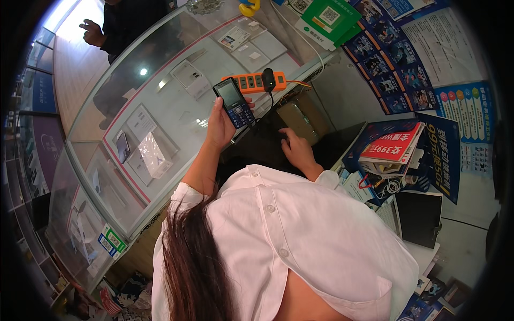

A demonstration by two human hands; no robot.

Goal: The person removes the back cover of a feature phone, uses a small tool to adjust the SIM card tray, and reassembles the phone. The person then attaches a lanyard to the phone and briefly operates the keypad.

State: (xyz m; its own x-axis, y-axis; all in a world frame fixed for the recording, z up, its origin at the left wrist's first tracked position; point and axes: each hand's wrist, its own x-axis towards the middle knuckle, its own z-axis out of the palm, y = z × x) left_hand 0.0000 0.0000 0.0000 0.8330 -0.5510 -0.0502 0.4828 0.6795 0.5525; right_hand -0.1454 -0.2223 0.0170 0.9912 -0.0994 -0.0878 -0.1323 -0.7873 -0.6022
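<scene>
My left hand (220,125) is closed around a dark keypad phone (235,102), its grey screen and blue-black keys facing up. The thumb lies along the phone's left side and fingertips show at its right edge. From a black plug-in charger (269,80) on an orange power strip (247,83), a thin black cable drops toward the phone's lower end; whether it is plugged in I cannot tell. My right hand (300,151) hovers to the right of the phone, apart from it. Its fingers are loosely bent and spread, with nothing visible in them.
A glass display counter (152,99) with several white boxes inside stretches across the left. Beyond it stands a person (128,27) in dark clothes. A cardboard box (300,115) sits under the counter's end. Stacked papers (393,144) and a dark-screened laptop (419,218) are at right.
</scene>
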